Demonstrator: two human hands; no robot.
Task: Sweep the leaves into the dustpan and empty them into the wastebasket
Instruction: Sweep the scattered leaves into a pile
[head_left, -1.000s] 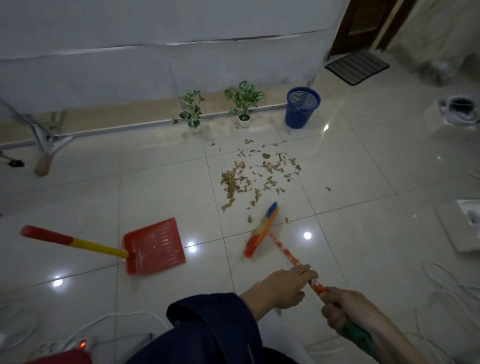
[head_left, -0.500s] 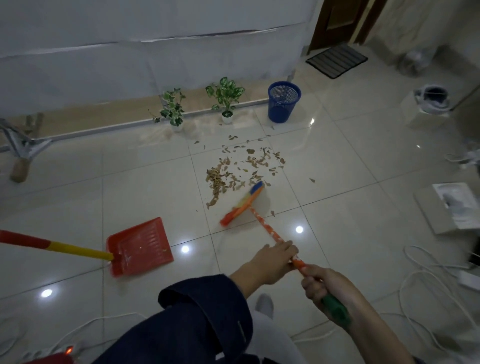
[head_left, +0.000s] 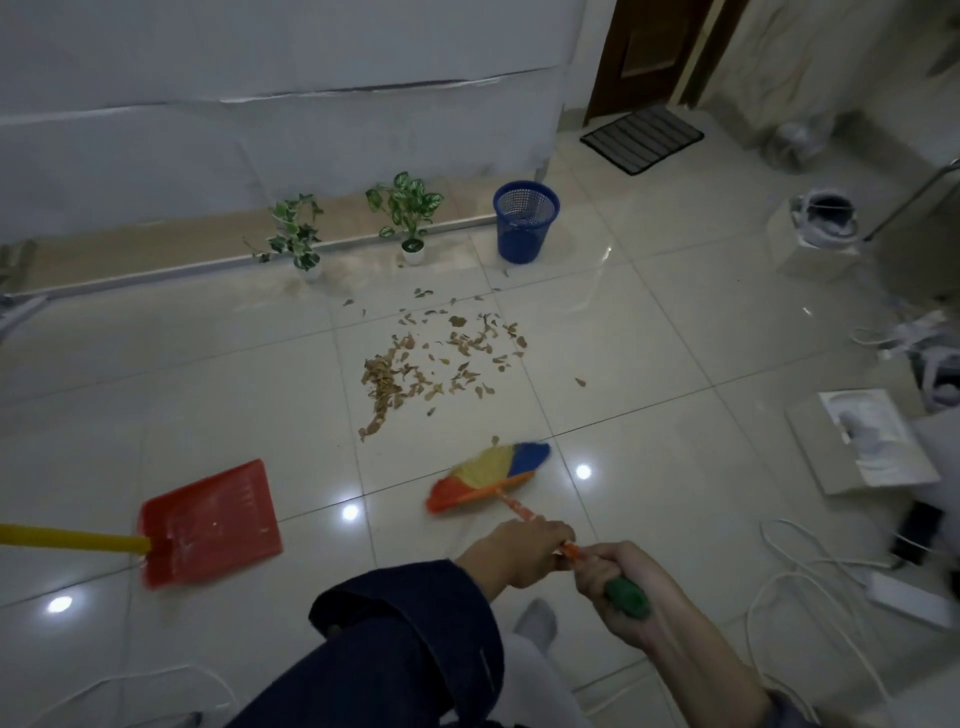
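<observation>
Left arm: dark navy sleeve (head_left: 415, 639) with wide folded-back cuff. Right forearm: bare, dark sleeve edge near elbow. White sock (head_left: 537, 621) on foot below.

Both hands on the broom (head_left: 491, 475): left hand (head_left: 519, 551) grips the orange shaft, right hand (head_left: 618, 587) wraps the green end. The fanned bristles sit on the tile just short of the leaves (head_left: 431, 364), possibly lifted, hard to tell in the blur. Red dustpan (head_left: 208, 519) lies flat well to the left. Blue wastebasket (head_left: 524, 221) stands by the wall beyond the leaves, beside two potted plants (head_left: 405, 208).
</observation>
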